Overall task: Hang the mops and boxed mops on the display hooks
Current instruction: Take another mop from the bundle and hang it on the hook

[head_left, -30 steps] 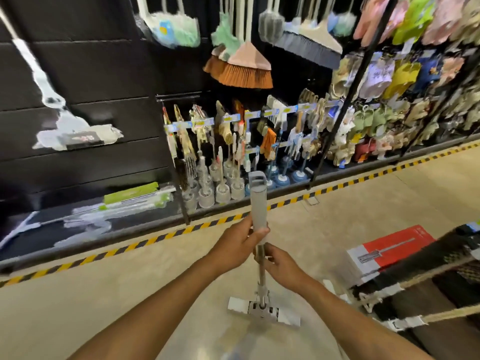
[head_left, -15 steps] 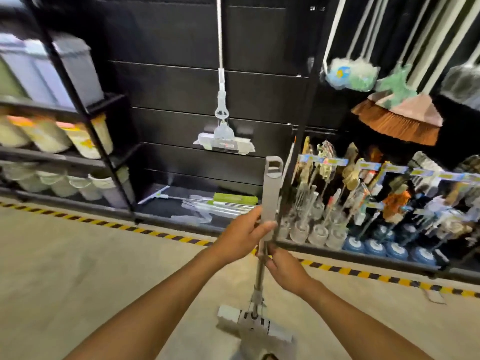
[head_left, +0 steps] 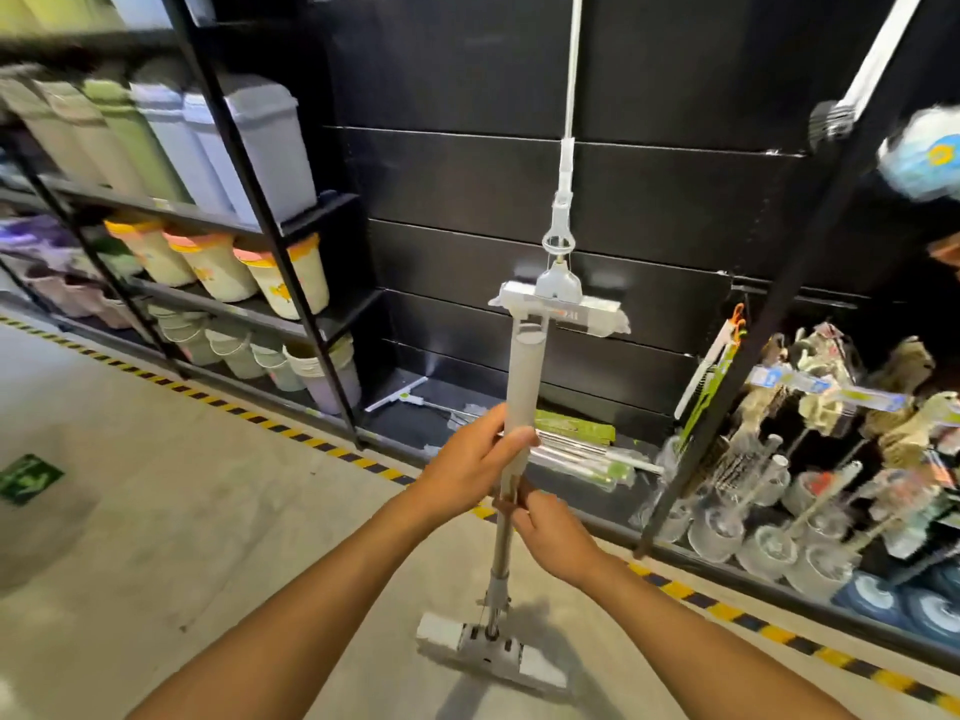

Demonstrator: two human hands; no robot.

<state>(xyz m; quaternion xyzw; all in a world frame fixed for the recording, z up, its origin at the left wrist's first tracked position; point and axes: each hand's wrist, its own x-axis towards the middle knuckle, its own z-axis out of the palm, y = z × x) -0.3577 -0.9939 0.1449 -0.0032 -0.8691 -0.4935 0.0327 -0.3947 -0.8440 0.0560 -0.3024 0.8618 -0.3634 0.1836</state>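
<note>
The tall grey tubular-handled mop (head_left: 524,376) has a smooth, matt plastic sleeve above a thinner metal pole, and its flat head looks like hard white and grey plastic. The white hanging mop (head_left: 563,298) is glossy plastic, its head seemingly wrapped in clear film. The black slatted wall panel (head_left: 675,200) looks matt. The pastel lidded bins (head_left: 249,142) are smooth plastic. The beige floor (head_left: 182,511) is smooth with a faint sheen.

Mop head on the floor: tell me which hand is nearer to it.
Right. The right hand grips the pole lower down, closer to the mop head; the left hand holds the grey grip above it, farther up.
</note>
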